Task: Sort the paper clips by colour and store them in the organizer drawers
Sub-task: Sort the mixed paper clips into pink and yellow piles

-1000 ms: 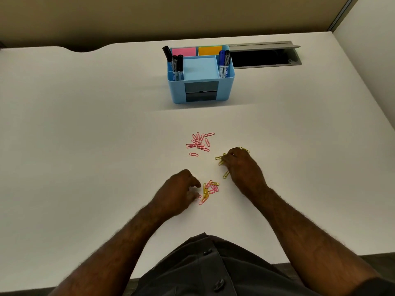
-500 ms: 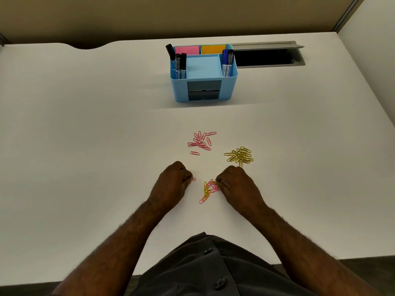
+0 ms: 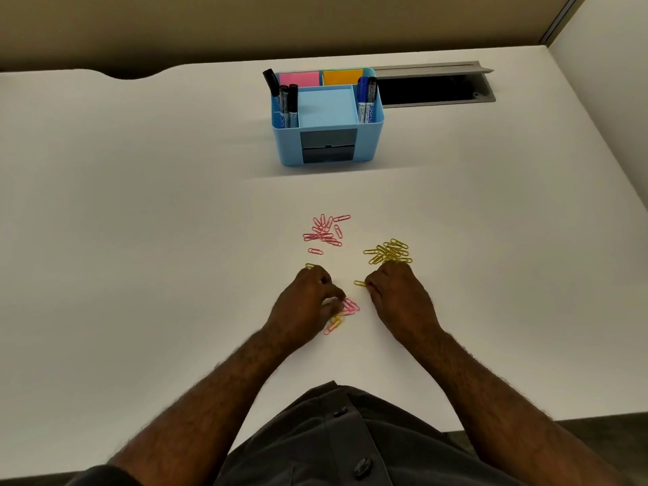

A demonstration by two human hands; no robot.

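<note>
I judge sorting mostly done: pink clips and yellow clips lie piled apart, my left hand picks at the mixed pile, my right hand pinches a yellow clip, and the organizer drawers remain closed.
</note>
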